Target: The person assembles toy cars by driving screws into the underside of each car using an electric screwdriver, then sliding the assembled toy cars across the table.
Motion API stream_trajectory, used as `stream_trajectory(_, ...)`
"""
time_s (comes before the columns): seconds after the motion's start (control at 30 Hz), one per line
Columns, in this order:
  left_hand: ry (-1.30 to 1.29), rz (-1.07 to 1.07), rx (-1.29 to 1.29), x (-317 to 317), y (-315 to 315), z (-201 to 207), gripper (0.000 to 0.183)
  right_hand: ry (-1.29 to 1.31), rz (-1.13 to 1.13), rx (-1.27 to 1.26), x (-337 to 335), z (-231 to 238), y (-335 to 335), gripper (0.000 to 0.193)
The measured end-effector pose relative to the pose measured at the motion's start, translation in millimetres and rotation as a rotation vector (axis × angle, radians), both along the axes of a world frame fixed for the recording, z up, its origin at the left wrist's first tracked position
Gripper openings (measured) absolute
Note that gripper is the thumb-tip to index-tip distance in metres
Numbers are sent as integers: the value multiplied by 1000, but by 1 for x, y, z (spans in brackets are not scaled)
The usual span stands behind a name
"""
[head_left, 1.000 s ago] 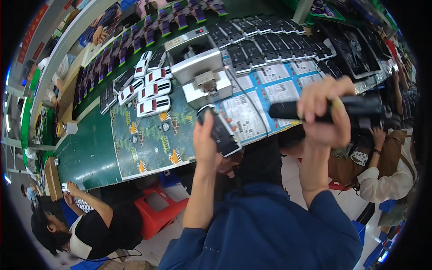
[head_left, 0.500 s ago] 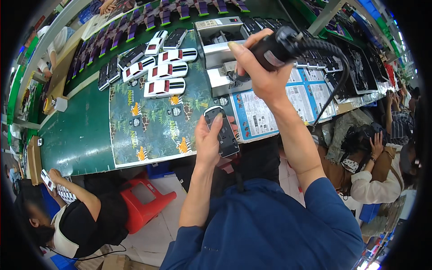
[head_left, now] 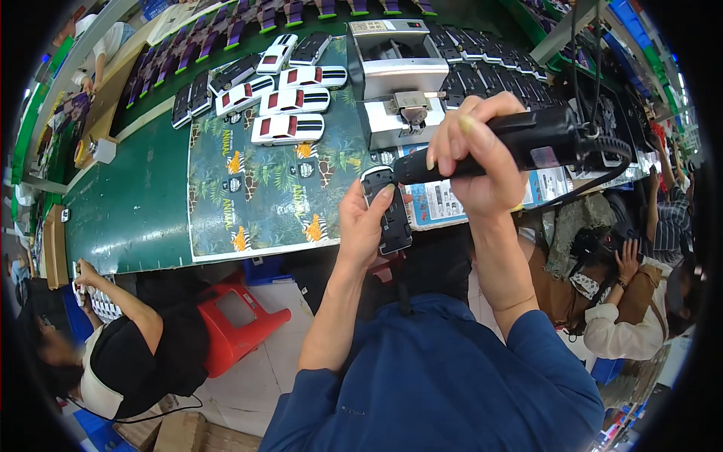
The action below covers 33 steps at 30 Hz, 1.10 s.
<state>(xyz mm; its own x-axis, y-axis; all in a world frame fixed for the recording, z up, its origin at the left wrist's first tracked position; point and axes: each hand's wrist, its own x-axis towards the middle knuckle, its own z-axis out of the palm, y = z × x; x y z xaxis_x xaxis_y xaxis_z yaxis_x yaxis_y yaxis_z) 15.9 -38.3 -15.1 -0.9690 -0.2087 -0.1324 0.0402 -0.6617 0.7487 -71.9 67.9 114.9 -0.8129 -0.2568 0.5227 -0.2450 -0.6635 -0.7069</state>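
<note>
My left hand (head_left: 363, 220) grips a toy car (head_left: 388, 211) turned upside down, its black underside facing up, just off the table's front edge. My right hand (head_left: 486, 162) is wrapped round a black electric screwdriver (head_left: 527, 139) with a cable at its rear. The screwdriver lies nearly level, and its tip is at the far end of the car's underside; whether it touches a screw is hidden. Beyond my hands stands a silver metal screw feeder (head_left: 399, 75). Several white toy cars with black stripes (head_left: 288, 128) rest on the patterned sheet to its left.
Rows of black car undersides (head_left: 482, 49) lie right of the feeder. Purple and green parts (head_left: 233, 30) line the far belt. A red stool (head_left: 237, 324) stands on the floor at left. Co-workers sit at left (head_left: 124, 331) and right (head_left: 633, 301).
My right hand has brought the screwdriver down and toward me from beside the feeder, to the far end of the toy car. My left hand still holds the car.
</note>
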Motion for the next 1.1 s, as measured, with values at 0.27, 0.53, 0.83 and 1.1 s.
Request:
stream_trajectory(0.27,-46,25,-64,1,1,3,25,39,-35,145,1,-22,-11,16)
stream_trajectory(0.53,-65,3,-46,2,-3,7,31,125,5,256,0,-28,-14,19)
stream_trajectory(0.83,-80,-3,-35,4,-4,6,32,104,36,225,2,-31,-11,21)
stream_trajectory(1.1,-69,14,-75,3,-1,10,31,149,25,194,5,-25,-5,18)
